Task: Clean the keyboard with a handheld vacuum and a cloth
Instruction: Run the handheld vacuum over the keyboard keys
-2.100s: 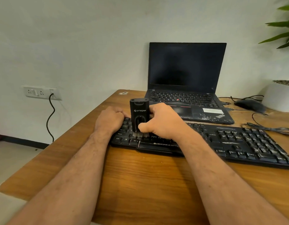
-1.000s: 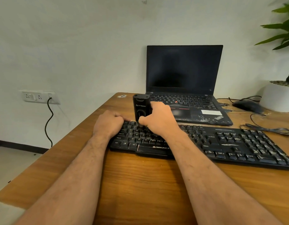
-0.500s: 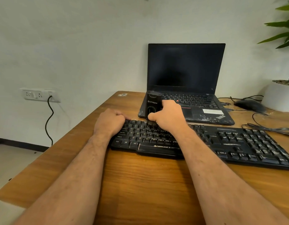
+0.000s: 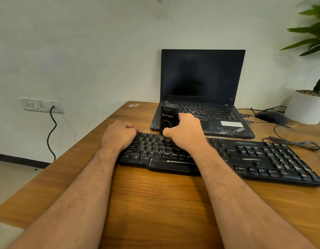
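Right hand (image 4: 185,133): wrapped around the vacuum (image 4: 168,117), thumb on its front.
Vacuum: upright, brush end on the upper key rows of the keyboard (image 4: 260,157), left half.
Left hand (image 4: 118,134): curled into a fist, pressing the keyboard's left end, just beside the vacuum.

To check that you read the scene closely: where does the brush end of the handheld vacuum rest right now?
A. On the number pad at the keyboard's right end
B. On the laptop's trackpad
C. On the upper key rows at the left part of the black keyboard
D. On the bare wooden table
C: the right hand holds the handheld vacuum upright, its bristles on the upper key rows of the keyboard, beside the left hand.
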